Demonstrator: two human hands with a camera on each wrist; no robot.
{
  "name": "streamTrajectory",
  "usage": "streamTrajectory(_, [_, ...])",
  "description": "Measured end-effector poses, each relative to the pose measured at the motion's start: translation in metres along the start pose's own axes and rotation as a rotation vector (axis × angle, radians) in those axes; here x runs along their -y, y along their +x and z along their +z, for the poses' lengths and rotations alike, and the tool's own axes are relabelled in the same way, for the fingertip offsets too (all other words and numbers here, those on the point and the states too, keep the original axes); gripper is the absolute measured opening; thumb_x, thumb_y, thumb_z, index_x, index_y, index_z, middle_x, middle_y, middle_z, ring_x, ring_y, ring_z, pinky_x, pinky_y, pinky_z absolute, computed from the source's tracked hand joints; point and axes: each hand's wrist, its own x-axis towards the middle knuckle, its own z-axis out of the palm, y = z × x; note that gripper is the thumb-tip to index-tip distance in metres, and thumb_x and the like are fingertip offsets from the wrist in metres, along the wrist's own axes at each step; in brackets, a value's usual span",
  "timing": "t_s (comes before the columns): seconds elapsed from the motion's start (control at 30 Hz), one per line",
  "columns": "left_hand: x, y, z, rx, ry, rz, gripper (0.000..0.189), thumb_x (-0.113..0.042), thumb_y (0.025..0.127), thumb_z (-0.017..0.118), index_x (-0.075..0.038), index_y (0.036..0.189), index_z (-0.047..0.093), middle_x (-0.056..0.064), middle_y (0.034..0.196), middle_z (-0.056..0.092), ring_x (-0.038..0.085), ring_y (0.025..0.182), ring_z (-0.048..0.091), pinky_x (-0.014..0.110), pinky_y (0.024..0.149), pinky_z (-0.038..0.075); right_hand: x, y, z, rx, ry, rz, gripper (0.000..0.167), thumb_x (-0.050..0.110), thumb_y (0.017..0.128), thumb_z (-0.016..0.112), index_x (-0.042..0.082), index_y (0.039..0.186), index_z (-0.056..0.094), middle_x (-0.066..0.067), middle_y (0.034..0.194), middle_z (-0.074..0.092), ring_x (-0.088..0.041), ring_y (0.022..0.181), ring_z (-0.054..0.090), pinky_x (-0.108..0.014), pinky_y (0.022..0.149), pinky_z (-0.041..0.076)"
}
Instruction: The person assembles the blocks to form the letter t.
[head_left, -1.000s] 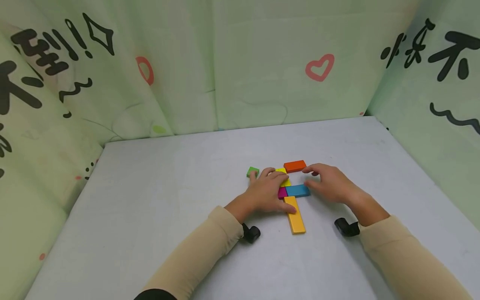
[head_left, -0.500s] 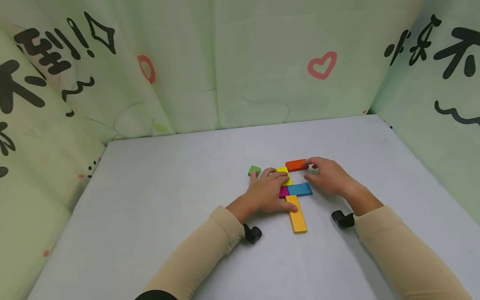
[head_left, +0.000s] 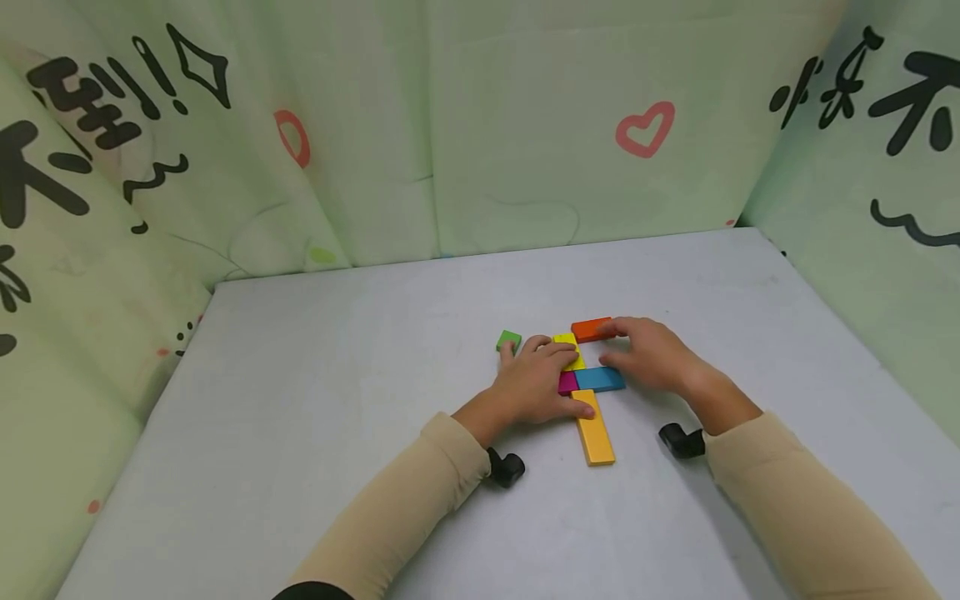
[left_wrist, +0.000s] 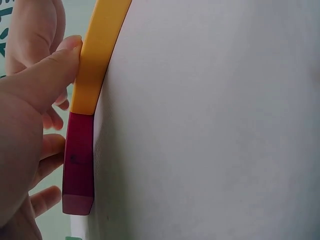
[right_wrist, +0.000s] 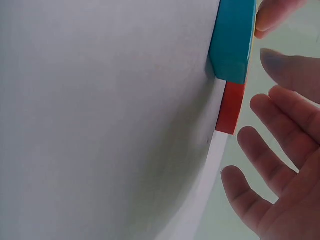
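My left hand (head_left: pixel 531 387) lies spread over a group of flat wooden blocks. Its thumb touches the amber block (head_left: pixel 597 442), and its fingers rest on the yellow block (head_left: pixel 567 339). Beneath the palm most of the magenta block (head_left: pixel 567 383) is hidden; in the left wrist view that magenta block (left_wrist: pixel 78 160) meets the amber one end to end. A blue block (head_left: pixel 600 379) extends rightward from the magenta. Farther back lies a red-orange block (head_left: pixel 587 330), its right end under the fingertips of my right hand (head_left: pixel 648 354), whose fingers look loosely bent in the right wrist view.
A small green block (head_left: pixel 507 337) lies just behind the left fingers. The white table (head_left: pixel 337 375) spreads around the blocks, and a pale green curtain (head_left: pixel 510 125) borders it at the back and sides. Black wrist cameras stick out beneath both sleeves.
My right hand has moved leftward and away from me, bringing its fingertips from beside the red-orange block onto its right end. The left hand holds its place on the blocks.
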Motion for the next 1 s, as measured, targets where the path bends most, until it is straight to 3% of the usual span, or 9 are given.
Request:
streamTrajectory(0.2, [0.001, 0.001, 0.001, -0.006, -0.036, -0.012, 0.086, -0.073, 0.077, 0.068, -0.024, 0.146, 0.052, -0.009, 0.150, 0.047, 0.020, 0.142, 0.029, 0.056, 0.105, 0.025, 0.001, -0.010, 0.004, 0.036, -0.001, -0.044, 0.047, 0.021, 0.092, 0.073, 0.001, 0.132, 0.060, -0.024, 0.132, 0.058, -0.044, 0.124, 0.049, -0.062, 0.102, 0.039])
streamTrajectory(0.53, [0.001, 0.002, 0.001, -0.012, -0.053, -0.013, 0.088, -0.073, 0.076, 0.069, -0.024, 0.147, 0.052, -0.008, 0.149, 0.048, 0.019, 0.141, 0.030, 0.055, 0.104, 0.026, 0.003, -0.020, 0.007, 0.055, -0.007, -0.072, 0.037, 0.017, 0.091, 0.074, 0.003, 0.124, 0.065, -0.012, 0.116, 0.066, -0.033, 0.105, 0.058, -0.053, 0.093, 0.048])
streamTrajectory(0.87, [-0.001, 0.001, -0.001, -0.008, -0.052, -0.017, 0.087, -0.072, 0.077, 0.070, -0.024, 0.147, 0.051, -0.007, 0.150, 0.047, 0.019, 0.140, 0.031, 0.056, 0.104, 0.026, 0.007, -0.021, 0.008, 0.064, -0.019, -0.044, 0.042, 0.020, 0.090, 0.075, 0.003, 0.126, 0.064, -0.016, 0.120, 0.065, -0.037, 0.110, 0.057, -0.056, 0.095, 0.047])
streamTrajectory(1.0, [0.001, 0.000, -0.002, -0.010, -0.104, -0.011, 0.087, -0.070, 0.077, 0.071, -0.024, 0.148, 0.050, -0.007, 0.150, 0.047, 0.020, 0.141, 0.030, 0.057, 0.105, 0.025, 0.008, -0.023, 0.009, 0.061, -0.018, -0.052, 0.044, 0.022, 0.089, 0.076, 0.003, 0.128, 0.064, -0.019, 0.124, 0.063, -0.040, 0.115, 0.055, -0.058, 0.097, 0.045])
